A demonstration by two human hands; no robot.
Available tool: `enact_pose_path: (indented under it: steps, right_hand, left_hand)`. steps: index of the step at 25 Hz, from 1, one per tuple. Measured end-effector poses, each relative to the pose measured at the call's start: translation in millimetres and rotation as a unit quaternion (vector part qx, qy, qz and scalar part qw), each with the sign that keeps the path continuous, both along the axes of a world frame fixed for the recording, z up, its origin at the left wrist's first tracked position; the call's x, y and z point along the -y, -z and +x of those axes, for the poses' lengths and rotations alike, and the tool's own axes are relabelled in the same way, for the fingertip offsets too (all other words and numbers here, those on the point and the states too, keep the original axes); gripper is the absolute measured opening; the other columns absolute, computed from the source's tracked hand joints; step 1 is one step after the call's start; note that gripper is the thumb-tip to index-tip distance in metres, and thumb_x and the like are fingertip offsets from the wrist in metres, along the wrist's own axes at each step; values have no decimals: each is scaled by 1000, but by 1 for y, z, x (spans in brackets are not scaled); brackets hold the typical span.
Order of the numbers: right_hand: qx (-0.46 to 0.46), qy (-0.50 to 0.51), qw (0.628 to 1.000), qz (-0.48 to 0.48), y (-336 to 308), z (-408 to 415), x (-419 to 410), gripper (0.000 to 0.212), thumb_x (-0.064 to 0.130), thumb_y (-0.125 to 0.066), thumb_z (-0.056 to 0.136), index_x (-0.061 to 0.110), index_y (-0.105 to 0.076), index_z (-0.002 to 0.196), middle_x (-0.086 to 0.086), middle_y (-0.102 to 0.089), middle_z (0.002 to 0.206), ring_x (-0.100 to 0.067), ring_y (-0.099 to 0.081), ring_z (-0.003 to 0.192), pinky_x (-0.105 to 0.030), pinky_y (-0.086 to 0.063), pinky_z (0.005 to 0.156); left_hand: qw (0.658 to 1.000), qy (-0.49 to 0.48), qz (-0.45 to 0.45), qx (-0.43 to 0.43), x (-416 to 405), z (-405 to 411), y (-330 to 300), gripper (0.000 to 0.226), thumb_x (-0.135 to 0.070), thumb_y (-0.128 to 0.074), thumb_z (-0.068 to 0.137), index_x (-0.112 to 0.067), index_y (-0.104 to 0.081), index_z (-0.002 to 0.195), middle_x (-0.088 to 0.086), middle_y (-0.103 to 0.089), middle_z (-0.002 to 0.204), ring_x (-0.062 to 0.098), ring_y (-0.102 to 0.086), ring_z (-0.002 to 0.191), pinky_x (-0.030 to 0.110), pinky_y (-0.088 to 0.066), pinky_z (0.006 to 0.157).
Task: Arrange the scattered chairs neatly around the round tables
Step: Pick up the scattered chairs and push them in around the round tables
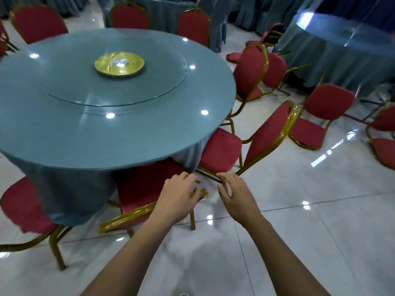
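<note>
A round table (102,137) with a blue-grey cloth and a glass turntable fills the left half of the view. A red chair with a gold frame (145,189) stands in front of me, its seat tucked under the cloth. My left hand (178,197) is curled over the right end of its top back rail. A second red chair (220,152) stands angled to the right of it. My right hand (236,196) has its fingers wrapped around the near gold corner of that chair's back frame.
A third red chair (23,206) stands at the table's near left, and more stand at its far side. Several red chairs (329,101) lie or lean scattered on the glossy tile floor to the right. One tilted chair (250,71) leans by the table's edge. Another draped table (342,52) is at the back right.
</note>
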State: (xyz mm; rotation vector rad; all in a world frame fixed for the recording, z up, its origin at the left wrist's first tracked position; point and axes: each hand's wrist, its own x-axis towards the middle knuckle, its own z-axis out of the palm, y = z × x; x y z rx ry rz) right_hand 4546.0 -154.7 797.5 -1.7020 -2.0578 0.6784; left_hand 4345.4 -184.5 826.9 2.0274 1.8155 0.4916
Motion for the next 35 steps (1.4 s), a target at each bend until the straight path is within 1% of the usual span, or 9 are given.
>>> enact_pose_path:
  steps: [3,6,12,16,20,23,28,31,35]
  right_hand:
    - [-10,73,997,37,-8,48,-6,33,33,-53,102,36,-51,134,12,-55,135,-3,-47,119,-27,-43,103]
    - [-18,149,987,49,-13,113,-16,34,33,-53,101,39,-50,134,14,-54,137,3,-43,114,-19,-37,97]
    - [-59,235,968,58,-23,264,-61,36,32,-53,101,39,-50,136,15,-52,138,-5,-48,124,-24,-41,100]
    - [-89,269,958,55,-31,368,-106,35,30,-52,101,39,-52,134,19,-52,134,-4,-49,123,-25,-42,100]
    - [-115,304,944,56,-32,451,-171,33,28,-53,101,39,-53,132,19,-53,133,-4,-49,123,-30,-44,101]
    - [-120,309,942,59,-28,500,-223,33,28,-53,100,42,-53,131,22,-53,130,0,-49,121,-26,-43,97]
    - [-105,318,941,55,-21,576,-345,32,25,-54,100,35,-56,131,17,-55,130,-4,-50,122,-24,-40,96]
    - [-92,330,939,32,-25,616,-418,32,23,-54,100,33,-57,131,16,-55,131,-6,-50,122,-26,-41,99]
    - [-96,358,928,43,-29,678,-504,32,23,-54,100,33,-57,131,16,-56,130,-5,-50,121,-24,-41,96]
  left_hand:
    - [998,60,13,20,-28,50,-11,24,-34,-49,96,-33,-59,119,-14,-59,116,13,-52,101,35,-41,91]
    - [992,123,19,15,-62,117,-19,21,-33,-50,99,-34,-59,118,-15,-60,116,10,-52,101,33,-41,92]
    - [975,223,21,-10,-146,279,-28,27,-34,-45,102,-32,-57,126,-14,-58,126,10,-51,113,35,-41,103]
    - [967,255,10,-14,-203,383,-34,29,-33,-44,102,-31,-57,127,-14,-59,126,11,-52,115,35,-41,103]
    - [962,272,0,-3,-264,469,-36,29,-31,-45,102,-28,-58,127,-10,-60,126,15,-53,116,38,-40,104]
    - [963,270,17,0,-320,515,-33,30,-31,-43,102,-29,-57,128,-11,-59,126,14,-53,115,36,-39,103]
    - [967,254,20,25,-453,583,-21,28,-28,-46,100,-28,-59,126,-10,-61,123,17,-54,112,39,-37,102]
    - [967,253,10,36,-534,621,-20,27,-28,-48,100,-28,-59,124,-11,-61,121,16,-53,111,36,-37,101]
    - [962,271,6,37,-636,686,-26,27,-27,-48,100,-28,-58,125,-11,-59,122,16,-51,113,33,-36,103]
